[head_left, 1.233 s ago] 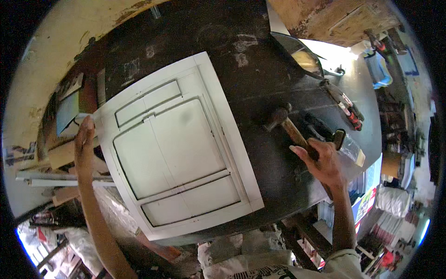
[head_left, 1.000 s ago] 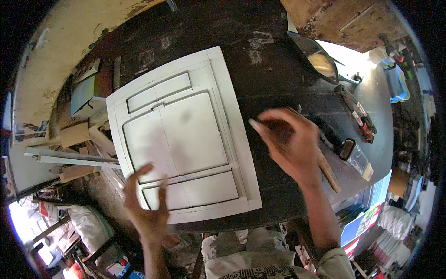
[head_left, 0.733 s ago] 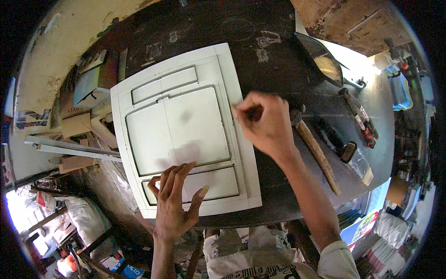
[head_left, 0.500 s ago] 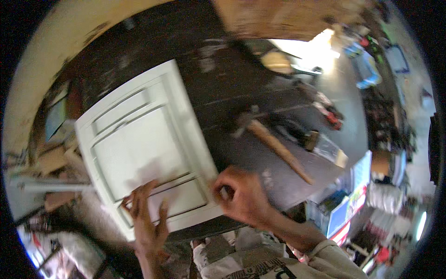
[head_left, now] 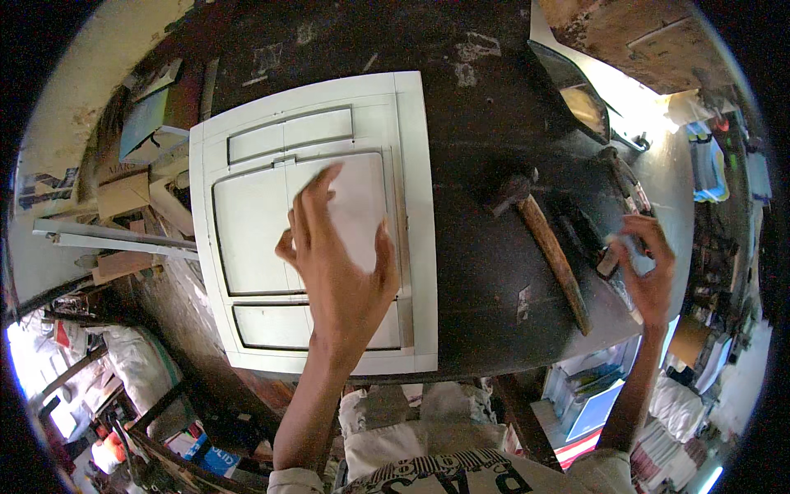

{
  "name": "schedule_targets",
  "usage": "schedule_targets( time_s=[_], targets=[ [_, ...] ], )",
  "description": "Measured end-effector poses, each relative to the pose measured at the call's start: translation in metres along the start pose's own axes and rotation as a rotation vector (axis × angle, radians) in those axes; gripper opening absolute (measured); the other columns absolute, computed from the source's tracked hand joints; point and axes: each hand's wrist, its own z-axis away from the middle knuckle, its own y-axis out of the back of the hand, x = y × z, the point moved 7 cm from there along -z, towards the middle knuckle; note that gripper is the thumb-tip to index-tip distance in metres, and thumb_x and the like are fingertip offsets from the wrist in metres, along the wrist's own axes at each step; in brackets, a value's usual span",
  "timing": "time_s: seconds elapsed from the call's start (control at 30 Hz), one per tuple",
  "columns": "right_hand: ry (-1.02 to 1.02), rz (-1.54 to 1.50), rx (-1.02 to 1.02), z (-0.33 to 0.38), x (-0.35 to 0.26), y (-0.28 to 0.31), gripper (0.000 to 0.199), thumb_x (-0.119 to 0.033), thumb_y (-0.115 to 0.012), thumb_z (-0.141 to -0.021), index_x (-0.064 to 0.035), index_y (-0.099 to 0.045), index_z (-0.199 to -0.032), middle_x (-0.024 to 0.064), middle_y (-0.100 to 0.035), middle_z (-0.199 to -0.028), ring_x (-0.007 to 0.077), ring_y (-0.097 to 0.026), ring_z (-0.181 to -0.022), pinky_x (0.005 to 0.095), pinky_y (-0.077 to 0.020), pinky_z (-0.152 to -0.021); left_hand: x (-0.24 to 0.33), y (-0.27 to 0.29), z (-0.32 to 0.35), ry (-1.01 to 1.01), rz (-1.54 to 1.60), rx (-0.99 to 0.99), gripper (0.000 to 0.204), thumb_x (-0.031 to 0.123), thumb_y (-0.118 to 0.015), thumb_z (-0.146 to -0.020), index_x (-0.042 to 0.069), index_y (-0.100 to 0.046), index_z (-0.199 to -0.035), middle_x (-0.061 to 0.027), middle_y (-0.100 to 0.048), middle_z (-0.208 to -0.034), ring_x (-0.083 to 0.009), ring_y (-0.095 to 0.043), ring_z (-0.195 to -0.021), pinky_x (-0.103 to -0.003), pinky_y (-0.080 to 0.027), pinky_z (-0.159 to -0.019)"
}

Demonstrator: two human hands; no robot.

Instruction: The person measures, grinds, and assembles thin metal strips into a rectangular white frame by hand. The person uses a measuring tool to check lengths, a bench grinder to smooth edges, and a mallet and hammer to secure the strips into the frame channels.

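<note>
A white panel (head_left: 247,239) with dark-edged rectangular outlines and thin pencil lines lies on the dark worktable. Over its middle hovers my left hand (head_left: 341,255), fingers bent but apart, with nothing visible in it. My right hand (head_left: 646,276) is at the table's right side, above several tools; thumb and fingers curve with a gap between them, and I see nothing held. Partly behind that hand are a small wooden block (head_left: 607,262) and a dark tool (head_left: 583,233). Between panel and right hand lies a hammer (head_left: 551,255) with a wooden handle, its head away from me.
Beyond the right hand lies a pliers-like hand tool (head_left: 629,185), partly hidden. A dark-framed object (head_left: 580,95) stands at the far right. Boxes (head_left: 156,123) and wood offcuts (head_left: 123,193) crowd the left, with long pale strips (head_left: 115,236). Packages (head_left: 588,403) sit below the table's right edge.
My right hand has moved from the panel's lower right corner out to the tools at right, its fingers opening. My left hand has shifted up over the panel's middle. The view has turned.
</note>
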Motion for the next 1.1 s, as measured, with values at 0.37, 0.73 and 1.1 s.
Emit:
schedule_targets(
  time_s=[0.37,0.73,1.1],
  targets=[
    [0.091,0.128,-0.300,-0.022,-0.040,-0.048,0.043,-0.005,-0.069,-0.065,-0.0057,-0.062,-0.107,0.0178,-0.053,-0.132,0.0390,-0.048,-0.127,0.0447,-0.0383,-0.109,0.000,-0.014,-0.011,0.143,-0.108,-0.013,0.091,0.018,-0.079,-0.068,0.012,-0.032,-0.146,-0.0142,-0.044,-0.135,-0.0350,-0.046,-0.121,-0.060,-0.036,-0.100],
    [-0.154,-1.864,-0.194,-0.102,-0.132,-0.097,0.034,-0.014,-0.049,-0.084,0.0014,-0.052,-0.114,0.0268,-0.055,-0.124,0.0411,-0.054,-0.116,0.0514,-0.0455,-0.097,-0.010,0.055,0.075,0.339,0.053,-0.127,0.125,0.020,-0.093,-0.056,0.006,-0.016,-0.154,-0.0229,-0.028,-0.149,-0.0416,-0.031,-0.135,-0.054,-0.030,-0.112],
    [0.244,-1.571,-0.521,-0.133,-0.235,-0.145,0.066,-0.039,-0.041,-0.089,0.0026,-0.043,-0.141,0.0265,-0.051,-0.137,0.0397,-0.056,-0.121,0.0475,-0.0485,-0.098,-0.131,0.106,0.165,0.538,-0.063,0.134,0.145,0.042,-0.096,-0.043,0.003,-0.011,-0.154,-0.0255,-0.018,-0.156,-0.0405,-0.021,-0.144,-0.057,-0.022,-0.116]
  ],
)
